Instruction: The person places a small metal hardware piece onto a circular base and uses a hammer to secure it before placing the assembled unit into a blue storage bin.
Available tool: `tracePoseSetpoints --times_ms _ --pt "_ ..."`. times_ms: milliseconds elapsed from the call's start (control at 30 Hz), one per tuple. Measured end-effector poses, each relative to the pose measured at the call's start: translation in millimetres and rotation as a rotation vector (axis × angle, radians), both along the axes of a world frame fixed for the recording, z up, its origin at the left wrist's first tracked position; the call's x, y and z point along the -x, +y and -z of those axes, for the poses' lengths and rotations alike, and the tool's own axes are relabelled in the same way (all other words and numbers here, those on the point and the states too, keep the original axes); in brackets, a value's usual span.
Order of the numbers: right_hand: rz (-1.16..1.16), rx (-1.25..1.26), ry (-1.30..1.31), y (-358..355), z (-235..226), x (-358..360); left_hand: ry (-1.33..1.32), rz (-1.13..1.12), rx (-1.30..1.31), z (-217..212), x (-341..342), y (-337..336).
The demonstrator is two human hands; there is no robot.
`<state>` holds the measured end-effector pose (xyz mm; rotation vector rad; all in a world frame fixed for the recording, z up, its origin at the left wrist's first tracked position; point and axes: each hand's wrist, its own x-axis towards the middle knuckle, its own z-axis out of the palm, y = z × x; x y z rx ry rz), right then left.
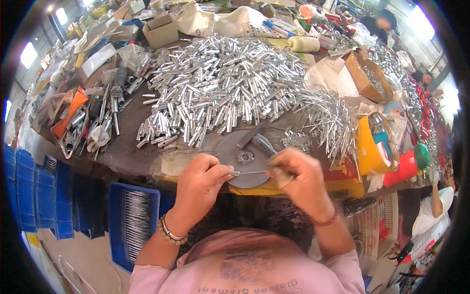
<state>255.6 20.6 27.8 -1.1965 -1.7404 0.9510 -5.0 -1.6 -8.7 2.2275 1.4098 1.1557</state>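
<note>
we see the left hand [199, 177] pinching one end of a thin silver metal pin [249, 172] between thumb and fingertips, while the right hand [299, 176] closes around the pin's other end together with a short silver metal tube [264, 145] that juts up from its grip. the pin lies level between both hands, just above a round grey metal disc [234, 147] at the near table edge. behind the disc spreads a large heap of shiny aluminium tubes [220, 88]. a blue plastic crate [132, 223] sits below the table.
</note>
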Motion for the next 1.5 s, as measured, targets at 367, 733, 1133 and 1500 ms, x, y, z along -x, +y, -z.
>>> tracePoseSetpoints --times_ms 367,733,1133,1500 --pt "-0.093 -0.470 -0.173 8 30 44 -0.018 -0.009 -0.025 3 -1 0" --pt "-0.118 -0.455 -0.190 8 28 47 -0.025 -0.017 -0.034 6 0 0" --pt "-0.095 -0.459 -0.206 4 34 49 -0.057 -0.017 -0.006 4 -2 -1" --pt "-0.055 -0.496 -0.251 1 34 47 -0.063 -0.010 -0.013 5 -1 -2"
